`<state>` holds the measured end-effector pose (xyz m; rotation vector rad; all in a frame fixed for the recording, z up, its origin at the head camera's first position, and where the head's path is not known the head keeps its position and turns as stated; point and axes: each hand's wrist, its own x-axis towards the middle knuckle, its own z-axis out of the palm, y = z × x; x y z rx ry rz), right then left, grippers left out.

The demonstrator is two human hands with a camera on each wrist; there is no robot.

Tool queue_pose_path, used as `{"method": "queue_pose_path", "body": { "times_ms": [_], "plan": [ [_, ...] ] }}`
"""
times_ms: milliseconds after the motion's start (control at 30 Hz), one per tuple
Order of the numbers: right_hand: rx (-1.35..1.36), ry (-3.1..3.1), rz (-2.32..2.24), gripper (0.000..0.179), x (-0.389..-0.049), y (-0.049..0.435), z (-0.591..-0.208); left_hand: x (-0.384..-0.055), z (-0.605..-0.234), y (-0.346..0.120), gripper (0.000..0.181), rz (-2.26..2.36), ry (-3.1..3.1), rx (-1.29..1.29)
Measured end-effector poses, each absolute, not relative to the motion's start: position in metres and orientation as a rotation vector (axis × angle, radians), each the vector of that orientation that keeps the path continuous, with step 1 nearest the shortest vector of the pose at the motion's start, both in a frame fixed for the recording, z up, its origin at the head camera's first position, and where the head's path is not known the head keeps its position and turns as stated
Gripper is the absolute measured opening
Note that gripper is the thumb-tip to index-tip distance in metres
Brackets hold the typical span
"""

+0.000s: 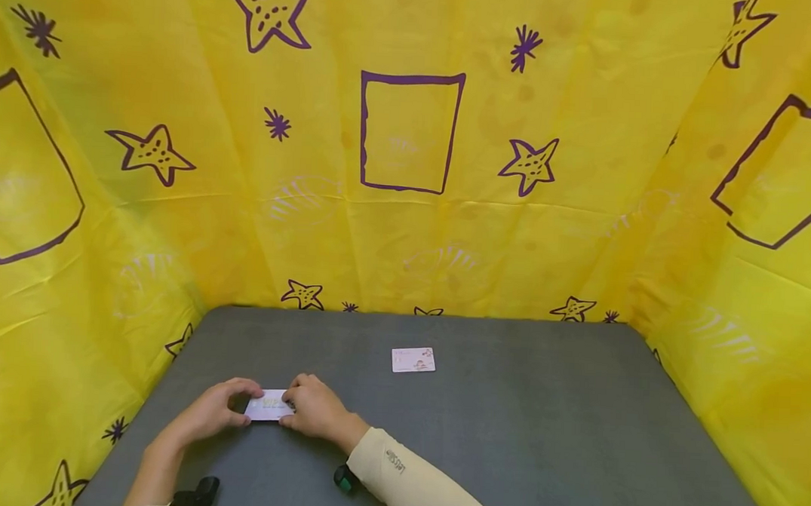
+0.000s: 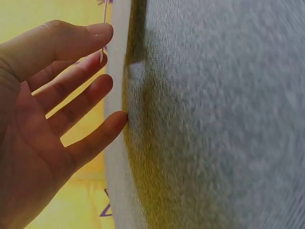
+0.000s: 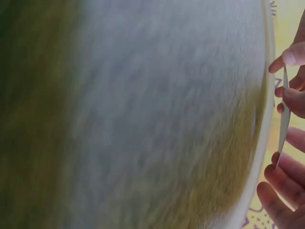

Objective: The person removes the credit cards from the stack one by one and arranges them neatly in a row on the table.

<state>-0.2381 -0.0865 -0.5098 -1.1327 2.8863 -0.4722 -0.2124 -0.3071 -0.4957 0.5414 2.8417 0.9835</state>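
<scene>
A small white card [image 1: 267,405] with pale yellowish lettering is held between the two hands, at the left of the table. My left hand [image 1: 217,409] pinches its left end between thumb and fingers; my right hand [image 1: 313,406] grips the right end and covers part of the print. In the left wrist view, the left hand [image 2: 62,90] has its thumb against the card, and the other fingers spread loosely. The right wrist view shows the card [image 3: 284,121] edge-on as a thin strip, slightly bowed, with fingers of both hands at it.
A second pale card [image 1: 414,360] with small reddish pictures lies flat on the dark grey table [image 1: 540,432], farther back and to the right. Yellow patterned cloth [image 1: 406,238] surrounds the table at the back and sides. Dark wrist devices [image 1: 196,494] sit near both wrists.
</scene>
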Motion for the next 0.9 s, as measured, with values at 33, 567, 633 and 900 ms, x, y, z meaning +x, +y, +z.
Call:
{"method": "queue_pose_path", "body": {
  "times_ms": [33, 567, 633, 900],
  "plan": [
    [-1.114, 2.884, -0.469, 0.032, -0.237, -0.088, -0.509, -0.212, -0.496, -0.309, 0.037, 0.979, 2.837, 0.537],
    [-1.039, 2.893, -0.416, 0.031, -0.234, -0.098, -0.512, -0.211, -0.496, -0.31, 0.038, 0.896, 2.83, 0.469],
    [-1.049, 2.908, -0.392, 0.028, -0.233, -0.099, -0.513, -0.211, -0.497, -0.309, 0.037, 0.874, 2.847, 0.475],
    [-1.096, 2.955, -0.281, 0.016, -0.23, -0.101, -0.513, -0.211, -0.501, -0.304, 0.036, 0.824, 2.906, 0.479]
  ]
}}
